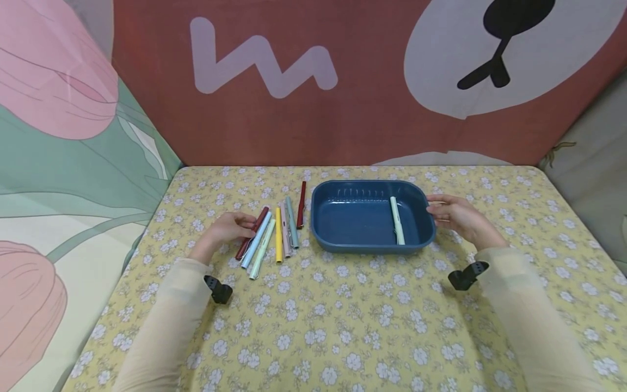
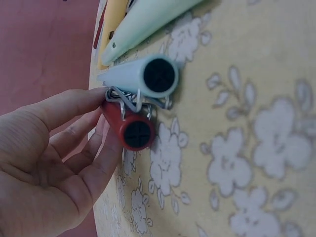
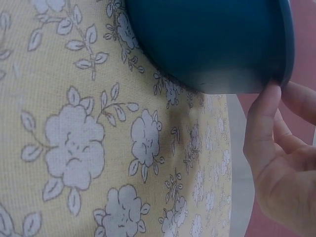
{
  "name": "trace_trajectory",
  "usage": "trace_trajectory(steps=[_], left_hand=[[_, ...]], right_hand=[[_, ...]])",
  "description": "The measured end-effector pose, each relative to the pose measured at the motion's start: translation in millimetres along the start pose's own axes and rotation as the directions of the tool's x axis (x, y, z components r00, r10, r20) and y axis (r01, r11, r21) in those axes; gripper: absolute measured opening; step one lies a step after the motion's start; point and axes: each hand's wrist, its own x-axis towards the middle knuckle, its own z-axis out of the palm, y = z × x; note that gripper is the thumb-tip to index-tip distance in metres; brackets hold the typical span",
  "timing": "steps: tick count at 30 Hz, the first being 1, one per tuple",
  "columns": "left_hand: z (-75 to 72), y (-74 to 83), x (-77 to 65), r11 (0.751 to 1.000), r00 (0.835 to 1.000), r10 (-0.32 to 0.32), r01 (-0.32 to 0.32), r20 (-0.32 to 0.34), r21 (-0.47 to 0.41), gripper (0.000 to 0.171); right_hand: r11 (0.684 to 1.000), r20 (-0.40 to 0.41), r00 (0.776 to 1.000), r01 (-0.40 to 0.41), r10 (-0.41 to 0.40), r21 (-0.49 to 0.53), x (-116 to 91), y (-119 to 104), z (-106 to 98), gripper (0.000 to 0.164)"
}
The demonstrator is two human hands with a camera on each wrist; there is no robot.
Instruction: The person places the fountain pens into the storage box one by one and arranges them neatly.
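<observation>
My left hand [image 1: 229, 227] is at the left end of a row of pens, its thumb and fingers on either side of a dark red pen [image 2: 129, 123]. Right beside that one lies a light blue pen [image 2: 143, 76], its metal clip close to the red pen's clip. A pale green pen [image 1: 262, 249] comes after it in the row. Over on the right, my right hand [image 1: 458, 215] touches the end of a blue basin [image 1: 362, 249], thumb tip and fingers at its rim. Inside the basin a pale mint pen [image 1: 397, 220] leans toward its right side.
Further along the row lie a yellow pen [image 1: 278, 234], a mauve pen [image 1: 285, 231] and a grey-teal pen [image 1: 291, 223]. Another dark red pen [image 1: 301, 204] is close to the basin's left wall. A flowered yellow cloth [image 1: 343, 326] covers the table, with a printed fabric wall behind.
</observation>
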Motion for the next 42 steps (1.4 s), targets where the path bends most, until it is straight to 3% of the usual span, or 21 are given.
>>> trace_trajectory(steps=[10,18,22,30,37,42], left_hand=[[-0.6,1.6,0.6,1.000,0.999,-0.023,0.022,-0.039,-0.011,0.048],[-7.3,-0.4,-1.3,0.999,0.999,0.002,-0.004,-0.037,-0.052,0.049],[-9.4,3.0,-3.7,0.993,0.999,-0.014,0.010,-0.035,-0.116,0.050],[-11.0,12.1,-4.8,0.948,0.999,0.011,-0.020,-0.030,-0.319,0.055],[-8.8,22.9,-3.7,0.921,0.999,0.025,-0.041,-0.047,-0.387,0.055],[-4.1,33.4,-2.0,0.887,0.997,0.032,-0.058,-0.065,-0.459,0.055]], right_hand=[[1.000,-0.009,1.000,0.002,-0.002,-0.011,-1,0,1,0.054],[1.000,-0.011,1.000,0.004,-0.004,-0.008,1,0,1,0.056],[1.000,-0.010,1.000,0.004,-0.004,-0.007,2,0,1,0.057],[1.000,-0.009,1.000,0.006,-0.006,-0.012,2,0,1,0.058],[1.000,-0.008,1.000,0.008,-0.009,-0.016,1,0,1,0.057],[1.000,-0.008,1.000,0.015,-0.015,-0.018,1,-1,1,0.056]])
